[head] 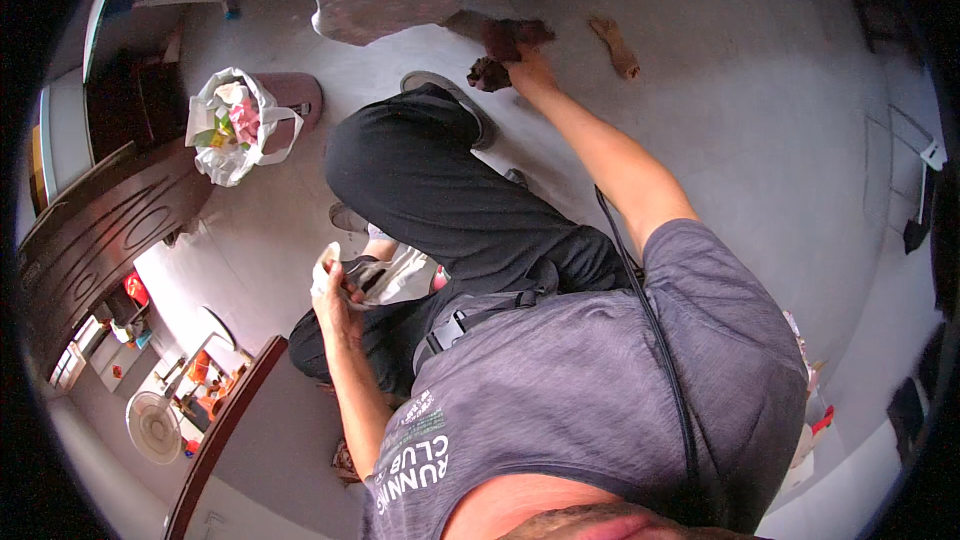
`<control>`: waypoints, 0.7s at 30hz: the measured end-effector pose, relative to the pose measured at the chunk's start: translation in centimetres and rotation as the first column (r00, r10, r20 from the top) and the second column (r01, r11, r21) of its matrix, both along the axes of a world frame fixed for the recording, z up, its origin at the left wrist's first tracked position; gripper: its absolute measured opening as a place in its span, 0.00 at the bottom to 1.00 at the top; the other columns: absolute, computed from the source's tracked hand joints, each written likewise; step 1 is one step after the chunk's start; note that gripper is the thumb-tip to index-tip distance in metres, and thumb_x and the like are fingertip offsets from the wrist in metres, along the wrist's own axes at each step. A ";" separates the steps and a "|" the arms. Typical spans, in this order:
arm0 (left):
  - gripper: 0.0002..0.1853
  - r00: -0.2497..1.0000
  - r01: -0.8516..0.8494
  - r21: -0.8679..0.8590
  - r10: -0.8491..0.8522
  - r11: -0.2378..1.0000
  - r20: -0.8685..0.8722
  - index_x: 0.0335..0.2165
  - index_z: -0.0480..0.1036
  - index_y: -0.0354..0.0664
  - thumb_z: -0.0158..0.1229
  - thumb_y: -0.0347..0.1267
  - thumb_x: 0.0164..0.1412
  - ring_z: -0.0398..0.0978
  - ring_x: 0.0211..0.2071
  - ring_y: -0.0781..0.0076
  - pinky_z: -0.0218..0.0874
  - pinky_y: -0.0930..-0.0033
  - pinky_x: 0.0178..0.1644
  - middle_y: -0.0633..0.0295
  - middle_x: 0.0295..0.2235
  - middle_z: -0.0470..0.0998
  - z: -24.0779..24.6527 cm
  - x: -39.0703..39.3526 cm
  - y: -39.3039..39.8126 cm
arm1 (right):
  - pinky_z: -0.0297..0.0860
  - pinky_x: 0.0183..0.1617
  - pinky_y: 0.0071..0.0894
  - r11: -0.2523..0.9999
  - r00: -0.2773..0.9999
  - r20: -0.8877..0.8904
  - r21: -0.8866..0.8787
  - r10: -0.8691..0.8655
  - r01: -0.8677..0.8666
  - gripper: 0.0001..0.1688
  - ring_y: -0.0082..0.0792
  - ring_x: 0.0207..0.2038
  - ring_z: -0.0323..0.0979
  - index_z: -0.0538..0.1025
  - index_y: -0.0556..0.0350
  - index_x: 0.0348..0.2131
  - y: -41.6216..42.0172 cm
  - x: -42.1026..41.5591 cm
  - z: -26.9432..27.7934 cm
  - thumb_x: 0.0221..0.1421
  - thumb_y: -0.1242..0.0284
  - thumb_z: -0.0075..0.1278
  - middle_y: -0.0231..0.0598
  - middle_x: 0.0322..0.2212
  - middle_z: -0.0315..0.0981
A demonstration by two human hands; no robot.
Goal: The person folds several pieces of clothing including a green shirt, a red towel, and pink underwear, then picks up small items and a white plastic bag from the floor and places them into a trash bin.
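My right hand (534,76) is stretched out low near the floor at the far side, its fingers closed around a dark brown cloth item (491,75) that sticks out past them. Shade and blur hide the fingertips. More dark cloth (517,34) shows just beyond the hand. A tan-brown sock-like item (616,49) lies on the floor to the right of it. At the left, by my knee, my left hand (341,296) grips a crumpled whitish cloth or bag (394,279); a dark patch shows at its opening.
A mauve bin (289,101) stands at the left, with a white plastic bag (225,142) of litter in front. A patterned sheet (390,0) hangs over the far floor. Left are a carved dark wooden panel (120,240) and a fan (154,427). My bent leg (450,195) lies between my hands.
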State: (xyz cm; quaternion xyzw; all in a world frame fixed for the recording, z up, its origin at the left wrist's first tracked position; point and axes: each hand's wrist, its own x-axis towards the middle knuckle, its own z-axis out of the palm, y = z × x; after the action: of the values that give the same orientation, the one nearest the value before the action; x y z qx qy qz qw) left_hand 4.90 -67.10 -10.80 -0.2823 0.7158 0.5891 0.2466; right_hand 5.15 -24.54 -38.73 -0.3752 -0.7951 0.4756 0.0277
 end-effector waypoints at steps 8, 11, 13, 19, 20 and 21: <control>0.15 0.852 0.312 -0.138 -0.341 0.940 -0.396 0.41 0.73 0.39 0.65 0.27 0.55 0.65 0.19 0.86 0.54 0.79 0.22 0.73 0.23 0.71 4.0 -10.4 9.1 | 0.70 0.46 0.44 0.944 0.858 -0.467 -0.126 0.214 -0.304 0.15 0.48 0.40 0.75 0.79 0.47 0.36 -3.4 -5.5 22.4 0.46 0.68 0.50 0.46 0.37 0.77; 0.24 0.695 0.520 -0.243 -0.571 0.819 -0.436 0.50 0.69 0.36 0.64 0.21 0.54 0.73 0.40 0.75 0.66 0.74 0.45 0.63 0.41 0.75 5.9 -13.2 13.3 | 0.70 0.38 0.46 0.946 0.644 -0.694 0.206 0.322 -0.250 0.11 0.52 0.34 0.74 0.75 0.56 0.28 -7.2 -8.7 26.8 0.43 0.69 0.54 0.49 0.29 0.73; 0.33 0.474 0.625 -0.221 -0.589 0.748 -0.654 0.56 0.64 0.36 0.65 0.21 0.51 0.71 0.46 0.73 0.65 0.72 0.49 0.62 0.47 0.71 6.5 -13.8 15.4 | 0.70 0.37 0.46 0.869 0.455 -0.770 0.255 0.448 -0.424 0.15 0.52 0.33 0.74 0.74 0.57 0.28 -9.0 -9.6 30.7 0.41 0.66 0.57 0.49 0.29 0.74; 0.30 0.334 0.627 -0.165 -0.454 0.761 -0.826 0.59 0.59 0.33 0.57 0.27 0.61 0.67 0.54 0.68 0.58 0.66 0.60 0.57 0.53 0.69 5.2 -17.0 16.7 | 0.64 0.55 0.44 0.851 0.246 -0.850 0.354 0.465 -0.387 0.26 0.51 0.48 0.69 0.77 0.59 0.39 -6.7 -8.5 32.3 0.40 0.64 0.63 0.52 0.41 0.73; 0.30 0.429 0.549 -0.151 -0.432 0.822 -0.793 0.60 0.59 0.34 0.57 0.27 0.61 0.67 0.54 0.68 0.59 0.65 0.59 0.58 0.53 0.69 4.9 -16.8 15.6 | 0.62 0.58 0.44 0.829 0.236 -0.868 0.287 0.437 -0.480 0.27 0.50 0.52 0.68 0.77 0.56 0.42 -5.5 -7.6 31.5 0.41 0.64 0.64 0.53 0.47 0.71; 0.31 0.520 0.491 -0.145 -0.422 0.859 -0.743 0.60 0.59 0.35 0.58 0.27 0.61 0.68 0.53 0.67 0.60 0.64 0.59 0.58 0.53 0.70 3.9 -16.5 15.0 | 0.63 0.57 0.44 0.893 0.338 -0.863 0.238 0.374 -0.381 0.24 0.49 0.51 0.69 0.78 0.56 0.41 -4.4 -6.6 28.7 0.44 0.65 0.62 0.51 0.47 0.72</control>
State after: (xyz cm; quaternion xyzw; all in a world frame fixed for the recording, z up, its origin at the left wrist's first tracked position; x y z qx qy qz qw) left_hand -11.64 -52.13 -6.86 0.1959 0.7749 0.5950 0.0845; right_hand -1.43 -28.93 -10.02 0.1272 -0.7209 0.5958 0.3304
